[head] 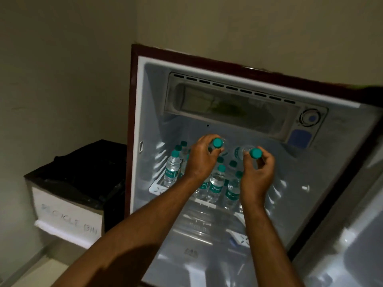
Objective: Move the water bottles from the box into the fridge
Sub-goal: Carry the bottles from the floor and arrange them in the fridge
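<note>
Both arms reach into the open fridge (207, 65), each hand gripping a small water bottle by the neck just under its teal cap. The left hand (199, 160) is wrapped around the left bottle (218, 143), fingers closed on it, with the cap poking out above the knuckles. The right hand (257, 172) is clamped on the right bottle (242, 151), which is tilted so its cap points toward the camera and its clear body points back into the fridge. Both held bottles hang in the air inside the fridge, below the freezer box (238, 106) and above the shelf (157, 188).

On that shelf stands a cluster of bottles (216, 183), upright, close together, teal caps up and teal labels facing out. One bottle (172, 168) stands at the left end of the shelf, near the fridge's left wall; the others are grouped under and between the two hands, partly hidden by them, so their number cannot be told.

A dial (310, 118) sits at the right end of the freezer box. The fridge door (352, 235) is swung open at the fridge's right. Left of the fridge stands a bin (68, 206) lined with a black bag, a white label on its front. The box is not in view.
</note>
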Demonstrator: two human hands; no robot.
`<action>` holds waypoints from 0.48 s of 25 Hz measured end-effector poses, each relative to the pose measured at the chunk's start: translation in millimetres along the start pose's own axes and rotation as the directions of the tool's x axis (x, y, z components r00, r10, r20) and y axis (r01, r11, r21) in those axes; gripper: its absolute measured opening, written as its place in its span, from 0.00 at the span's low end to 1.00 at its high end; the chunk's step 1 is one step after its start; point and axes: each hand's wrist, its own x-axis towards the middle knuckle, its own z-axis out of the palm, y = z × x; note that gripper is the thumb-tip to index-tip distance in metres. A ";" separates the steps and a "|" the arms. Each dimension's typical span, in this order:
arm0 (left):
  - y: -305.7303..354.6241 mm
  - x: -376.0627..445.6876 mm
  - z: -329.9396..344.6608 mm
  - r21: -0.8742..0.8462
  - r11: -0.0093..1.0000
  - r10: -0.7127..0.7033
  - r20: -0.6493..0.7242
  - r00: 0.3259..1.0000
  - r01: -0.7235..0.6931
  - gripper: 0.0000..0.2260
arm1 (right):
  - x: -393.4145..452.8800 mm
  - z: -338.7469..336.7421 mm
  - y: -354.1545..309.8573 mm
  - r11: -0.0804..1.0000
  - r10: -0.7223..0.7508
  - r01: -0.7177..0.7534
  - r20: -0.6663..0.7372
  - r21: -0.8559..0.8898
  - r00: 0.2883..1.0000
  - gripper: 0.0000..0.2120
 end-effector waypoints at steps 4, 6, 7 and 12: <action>-20.9 27.5 34.0 0.009 0.996 -0.091 0.057 0.994 0.090 0.13 | 23.2 14.7 21.3 0.999 -0.012 0.008 -0.086 -0.049 0.996 0.16; -28.6 44.7 49.9 0.021 0.991 -0.133 0.085 0.987 0.132 0.13 | 41.4 21.4 31.5 0.998 -0.011 0.004 -0.104 -0.067 0.995 0.16; -32.6 52.9 56.3 0.006 0.991 -0.132 0.092 0.987 0.132 0.15 | 52.0 24.5 36.4 0.997 -0.013 0.005 -0.105 -0.075 0.994 0.17; -55.8 90.7 85.4 0.019 0.974 -0.225 0.171 0.959 0.225 0.20 | 106.3 36.6 66.6 0.961 -0.122 0.129 0.047 -0.244 0.991 0.15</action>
